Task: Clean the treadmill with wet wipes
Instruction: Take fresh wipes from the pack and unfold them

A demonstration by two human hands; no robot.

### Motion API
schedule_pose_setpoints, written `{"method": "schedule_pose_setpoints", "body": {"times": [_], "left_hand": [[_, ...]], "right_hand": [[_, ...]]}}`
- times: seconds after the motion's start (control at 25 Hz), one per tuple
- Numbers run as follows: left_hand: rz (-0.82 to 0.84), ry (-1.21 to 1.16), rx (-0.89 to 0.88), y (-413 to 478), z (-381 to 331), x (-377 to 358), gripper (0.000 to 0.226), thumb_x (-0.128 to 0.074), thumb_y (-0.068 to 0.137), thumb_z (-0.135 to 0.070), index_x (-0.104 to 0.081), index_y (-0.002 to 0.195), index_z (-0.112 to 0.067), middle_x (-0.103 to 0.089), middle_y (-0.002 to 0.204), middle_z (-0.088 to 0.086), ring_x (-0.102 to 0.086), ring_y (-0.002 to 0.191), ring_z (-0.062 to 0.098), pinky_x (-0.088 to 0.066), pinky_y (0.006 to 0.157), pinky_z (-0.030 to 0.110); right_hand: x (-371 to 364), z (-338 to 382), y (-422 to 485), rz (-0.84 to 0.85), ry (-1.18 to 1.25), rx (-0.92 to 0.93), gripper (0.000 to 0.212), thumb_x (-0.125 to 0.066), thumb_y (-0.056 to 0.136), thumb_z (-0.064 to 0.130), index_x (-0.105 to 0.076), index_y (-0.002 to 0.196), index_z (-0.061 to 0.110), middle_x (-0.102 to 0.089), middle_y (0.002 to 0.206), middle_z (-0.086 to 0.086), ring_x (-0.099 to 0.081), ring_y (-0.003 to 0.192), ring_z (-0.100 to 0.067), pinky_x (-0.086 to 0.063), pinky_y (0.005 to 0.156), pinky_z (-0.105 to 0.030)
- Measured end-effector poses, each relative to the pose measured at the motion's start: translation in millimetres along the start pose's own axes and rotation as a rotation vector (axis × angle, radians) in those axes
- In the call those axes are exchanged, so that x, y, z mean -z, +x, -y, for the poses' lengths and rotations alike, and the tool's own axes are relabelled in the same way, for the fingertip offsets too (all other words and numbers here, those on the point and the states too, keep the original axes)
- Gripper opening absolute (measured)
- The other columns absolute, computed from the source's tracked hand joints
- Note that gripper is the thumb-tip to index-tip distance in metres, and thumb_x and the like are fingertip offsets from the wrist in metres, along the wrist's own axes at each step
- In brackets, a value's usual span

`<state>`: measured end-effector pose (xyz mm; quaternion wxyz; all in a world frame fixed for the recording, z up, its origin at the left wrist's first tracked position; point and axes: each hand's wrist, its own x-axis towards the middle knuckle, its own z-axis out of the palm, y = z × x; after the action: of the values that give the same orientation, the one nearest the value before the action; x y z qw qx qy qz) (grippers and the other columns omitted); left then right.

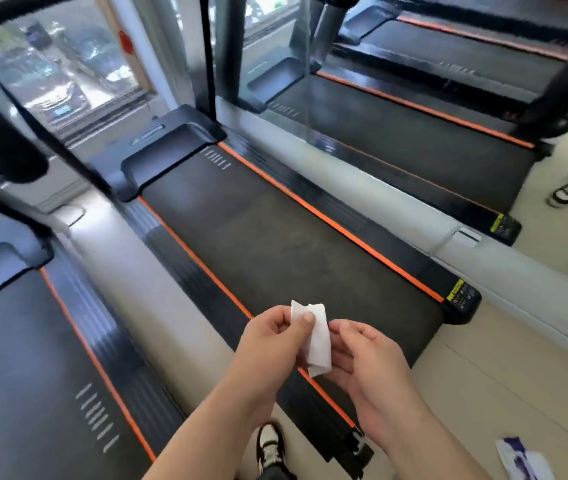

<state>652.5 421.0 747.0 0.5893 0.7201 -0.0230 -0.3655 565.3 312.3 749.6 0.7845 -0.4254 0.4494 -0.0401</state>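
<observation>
A folded white wet wipe (318, 337) hangs between my two hands above the rear end of the treadmill (275, 244), a black belt edged by orange stripes. My left hand (272, 337) pinches the wipe near its top between thumb and fingers. My right hand (369, 358) is beside the wipe's right edge with its fingers curled toward it; whether it grips the wipe I cannot tell.
Another treadmill (33, 358) lies to the left. A mirror on the right reflects treadmills and a person's leg and shoe (566, 194). A blue-and-white wipe packet (525, 459) lies on the pale floor at the lower right. My shoe (270, 448) is below my arms.
</observation>
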Motion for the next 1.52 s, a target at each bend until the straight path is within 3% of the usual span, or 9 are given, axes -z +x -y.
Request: {"method": "schedule_pose_setpoints", "body": {"times": [0.16, 0.36, 0.48, 0.72, 0.84, 1.04, 1.24, 1.4, 1.52], "left_hand": [[0.216, 0.083, -0.052, 32.9, -33.6, 7.3, 0.01, -0.074, 0.092, -0.022, -0.076, 0.089, -0.014, -0.077, 0.089, 0.012, -0.074, 0.085, 0.024, -0.059, 0.083, 0.04], [0.432, 0.225, -0.085, 40.8, -52.8, -18.2, 0.019, -0.06, 0.101, -0.017, -0.079, 0.098, -0.017, -0.078, 0.095, 0.008, -0.075, 0.095, 0.023, -0.06, 0.089, 0.04], [0.447, 0.237, -0.04, 47.5, -49.0, -26.4, 0.02, -0.058, 0.102, -0.019, -0.077, 0.103, -0.012, -0.076, 0.1, 0.016, -0.075, 0.097, 0.028, -0.061, 0.09, 0.044], [0.39, 0.283, -0.024, 75.8, -42.5, -34.8, 0.024, -0.056, 0.102, -0.009, -0.079, 0.101, -0.015, -0.078, 0.097, 0.013, -0.074, 0.089, 0.02, -0.06, 0.08, 0.031], [0.35, 0.279, 0.023, 97.8, -36.6, -38.8, 0.023, -0.056, 0.102, -0.008, -0.078, 0.105, -0.013, -0.078, 0.098, 0.01, -0.075, 0.093, 0.024, -0.062, 0.084, 0.038], [0.325, 0.213, 0.081, 170.6, -29.3, -39.2, 0.019, -0.056, 0.102, -0.009, -0.075, 0.105, -0.007, -0.078, 0.102, 0.01, -0.074, 0.093, 0.022, -0.06, 0.08, 0.034], [0.391, -0.068, 0.329, 275.8, -8.5, -27.3, 0.025, -0.052, 0.095, -0.015, -0.068, 0.111, -0.005, -0.071, 0.11, 0.017, -0.067, 0.095, 0.029, -0.054, 0.084, 0.04], [0.552, -0.059, 0.369, 327.5, 16.7, -15.9, 0.034, -0.064, 0.096, -0.033, -0.065, 0.12, -0.009, -0.069, 0.117, 0.011, -0.064, 0.105, 0.025, -0.049, 0.094, 0.042], [0.603, 0.068, 0.332, 355.7, 42.5, -9.1, 0.041, -0.073, 0.091, -0.019, -0.063, 0.127, -0.002, -0.067, 0.128, 0.019, -0.064, 0.116, 0.031, -0.047, 0.101, 0.045]], "right_hand": [[-15.3, 15.9, 8.4, -0.033, 0.08, 0.051, 0.022, -0.06, 0.103, 0.024, -0.077, 0.109, 0.012, -0.078, 0.105, -0.011, -0.075, 0.101, -0.027, -0.059, 0.094, -0.049], [2.7, 28.0, 7.4, -0.132, 0.096, 0.135, 0.018, -0.072, 0.094, 0.025, -0.079, 0.105, 0.013, -0.078, 0.101, -0.01, -0.076, 0.094, -0.026, -0.061, 0.089, -0.045], [9.7, 28.0, 15.2, -0.114, 0.022, 0.166, 0.017, -0.071, 0.095, 0.028, -0.08, 0.103, 0.016, -0.078, 0.101, -0.009, -0.076, 0.094, -0.027, -0.06, 0.09, -0.046], [19.9, 20.5, 46.1, -0.159, -0.136, 0.199, 0.026, -0.059, 0.104, 0.026, -0.081, 0.092, 0.034, -0.079, 0.094, 0.006, -0.074, 0.094, -0.015, -0.059, 0.094, -0.048], [26.9, 18.0, 67.9, -0.19, -0.009, 0.116, 0.028, -0.057, 0.104, 0.022, -0.081, 0.09, 0.025, -0.079, 0.094, 0.0, -0.075, 0.094, -0.021, -0.061, 0.09, -0.05], [33.5, 25.6, 132.6, -0.237, 0.335, 0.014, 0.023, -0.048, 0.107, 0.019, -0.07, 0.113, 0.014, -0.079, 0.101, -0.009, -0.077, 0.095, -0.025, -0.059, 0.091, -0.046], [22.1, 17.5, 220.5, -0.339, 0.619, 0.015, 0.028, -0.045, 0.108, 0.022, -0.067, 0.124, 0.015, -0.078, 0.109, -0.007, -0.076, 0.1, -0.024, -0.058, 0.092, -0.046], [4.7, 0.1, 266.9, -0.304, 0.625, 0.052, 0.028, -0.057, 0.103, 0.036, -0.069, 0.12, 0.018, -0.077, 0.111, -0.004, -0.074, 0.104, -0.022, -0.058, 0.093, -0.048], [-7.2, -25.7, 298.7, -0.363, 0.557, 0.028, 0.02, -0.069, 0.097, 0.019, -0.07, 0.116, 0.012, -0.077, 0.109, -0.005, -0.075, 0.1, -0.021, -0.06, 0.091, -0.046]]}}
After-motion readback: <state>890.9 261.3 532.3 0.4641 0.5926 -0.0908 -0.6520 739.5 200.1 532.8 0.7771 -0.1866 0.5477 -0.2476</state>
